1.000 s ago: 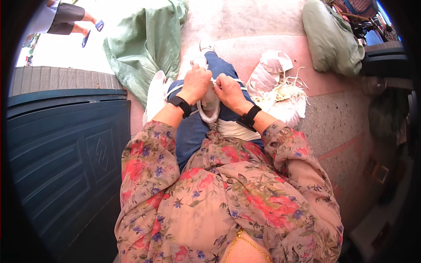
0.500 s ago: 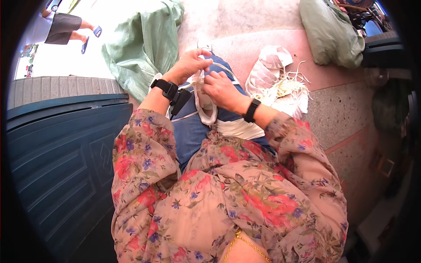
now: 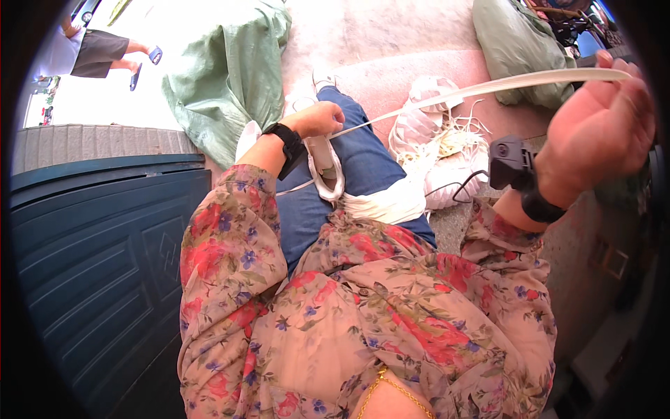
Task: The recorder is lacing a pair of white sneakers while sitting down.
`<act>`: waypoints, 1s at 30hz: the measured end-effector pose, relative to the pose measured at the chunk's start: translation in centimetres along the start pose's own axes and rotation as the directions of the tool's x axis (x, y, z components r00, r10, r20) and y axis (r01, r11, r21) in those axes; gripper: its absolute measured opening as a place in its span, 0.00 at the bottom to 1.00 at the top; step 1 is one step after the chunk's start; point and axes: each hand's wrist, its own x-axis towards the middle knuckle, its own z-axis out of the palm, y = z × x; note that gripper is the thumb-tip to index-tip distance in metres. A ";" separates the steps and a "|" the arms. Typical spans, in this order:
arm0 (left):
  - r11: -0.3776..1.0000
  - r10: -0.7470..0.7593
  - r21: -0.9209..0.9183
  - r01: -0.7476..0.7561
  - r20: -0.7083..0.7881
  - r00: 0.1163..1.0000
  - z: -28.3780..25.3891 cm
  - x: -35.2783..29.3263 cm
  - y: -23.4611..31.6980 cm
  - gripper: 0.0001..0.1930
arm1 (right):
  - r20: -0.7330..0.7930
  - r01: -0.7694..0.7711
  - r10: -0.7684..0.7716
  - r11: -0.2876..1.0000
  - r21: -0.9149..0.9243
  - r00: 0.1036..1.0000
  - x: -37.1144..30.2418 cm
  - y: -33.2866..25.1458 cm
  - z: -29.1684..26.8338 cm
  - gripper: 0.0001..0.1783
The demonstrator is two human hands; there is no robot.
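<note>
A white shoe (image 3: 328, 178) rests on my lap between my thighs, its opening towards me. My left hand (image 3: 317, 120) is closed at the front part of the shoe; its fingertips are partly hidden. From there a flat white shoelace (image 3: 481, 87) runs taut up to the right. My right hand (image 3: 599, 126) is raised far out to the right, fingers closed round the lace. Across my right thigh lies a bundle of white laces (image 3: 387, 201).
On the ground to the right are stacked white shoe pieces (image 3: 415, 129) with a tangle of cream laces (image 3: 457, 140). Green sacks stand at left (image 3: 227, 77) and right (image 3: 513, 49). A blue panelled door (image 3: 105, 251) is on my left. A person (image 3: 105, 52) walks at far left.
My right hand has swung from the shoe out to the far right, drawing the shoelace out long. My left hand stays by the shoe, now more closed.
</note>
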 end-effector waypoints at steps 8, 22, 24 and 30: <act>0.985 -0.096 -0.170 -0.005 -0.581 0.808 -0.4 -3.9 -1.6 0.10 | 0.017 -0.469 0.475 0.860 0.201 0.880 -4.2 1.1 4.1 0.12; 0.679 0.211 0.703 0.211 -0.462 0.862 1.8 -10.2 0.0 0.05 | 0.540 -0.884 0.701 -0.341 -0.319 -0.465 -29.8 6.8 12.8 0.06; 0.613 0.327 0.768 0.187 -0.462 0.825 2.6 -11.4 -0.4 0.03 | 0.428 -0.910 0.843 -0.158 -0.384 -0.327 -30.4 6.5 14.0 0.10; 0.632 0.212 0.667 0.394 -0.638 0.740 5.1 -12.5 -2.6 0.01 | 0.492 -0.792 0.848 0.157 -0.590 -0.198 -31.1 7.3 15.5 0.17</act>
